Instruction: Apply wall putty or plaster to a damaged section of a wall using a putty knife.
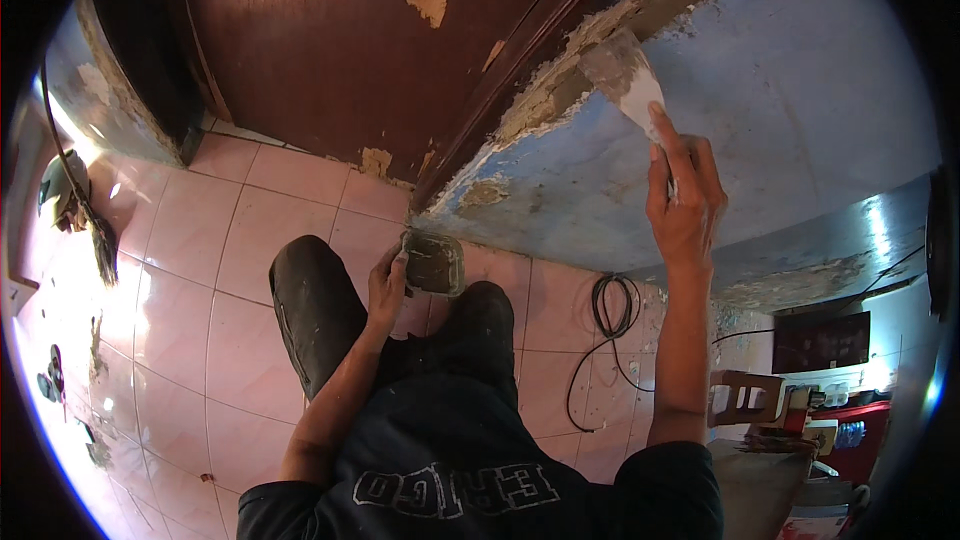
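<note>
My right hand [685,190] grips a putty knife [640,95] with a white handle. Its broad, smeared blade lies against a strip of rough, bare plaster [555,95] that runs along the door frame. Around that strip the wall [790,110] is painted a worn blue. Low between my knees, my left hand [386,285] holds the edge of a small squarish plastic container [435,262], its inside coated with greyish-brown residue. How much filler is in it I cannot tell.
A dark brown door [330,40] with chipped patches stands ahead. Pink tiles [270,195] cover the floor. A coiled black cable [615,308] lies at the wall's foot to the right. A broom [103,245] is at far left; a brown stool [745,397] stands at right.
</note>
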A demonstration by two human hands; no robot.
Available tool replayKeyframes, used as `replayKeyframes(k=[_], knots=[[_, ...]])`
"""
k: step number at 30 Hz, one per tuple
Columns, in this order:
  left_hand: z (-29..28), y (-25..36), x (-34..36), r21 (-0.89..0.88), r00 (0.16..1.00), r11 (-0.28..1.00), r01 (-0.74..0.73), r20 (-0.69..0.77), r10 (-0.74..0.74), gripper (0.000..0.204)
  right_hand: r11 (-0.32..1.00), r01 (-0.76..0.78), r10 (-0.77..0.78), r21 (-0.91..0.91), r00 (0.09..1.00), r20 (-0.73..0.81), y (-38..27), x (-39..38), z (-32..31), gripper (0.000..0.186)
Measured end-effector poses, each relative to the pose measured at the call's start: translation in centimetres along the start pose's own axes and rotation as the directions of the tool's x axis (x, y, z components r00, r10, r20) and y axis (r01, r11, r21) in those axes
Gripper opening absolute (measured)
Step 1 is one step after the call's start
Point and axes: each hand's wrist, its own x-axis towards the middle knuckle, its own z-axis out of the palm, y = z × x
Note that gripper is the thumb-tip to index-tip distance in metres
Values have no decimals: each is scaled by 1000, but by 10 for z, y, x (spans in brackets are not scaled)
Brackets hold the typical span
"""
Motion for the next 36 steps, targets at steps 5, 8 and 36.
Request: replayKeyframes(k=[5,8,36], knots=[[-1,-1,-3,20,999,1000,24,-25,-23,52,1000,3,-3,-5,1000,-9,15,1,9,50],[1,2,-3,-10,999,1000,30,-31,-30,52,1000,-15,15,25,1000,-14,25,-13,2,49],[0,-2,-4,9,999,999,35,-42,-34,47,974,-4,1,228,1000,13,30,-85,58,49]])
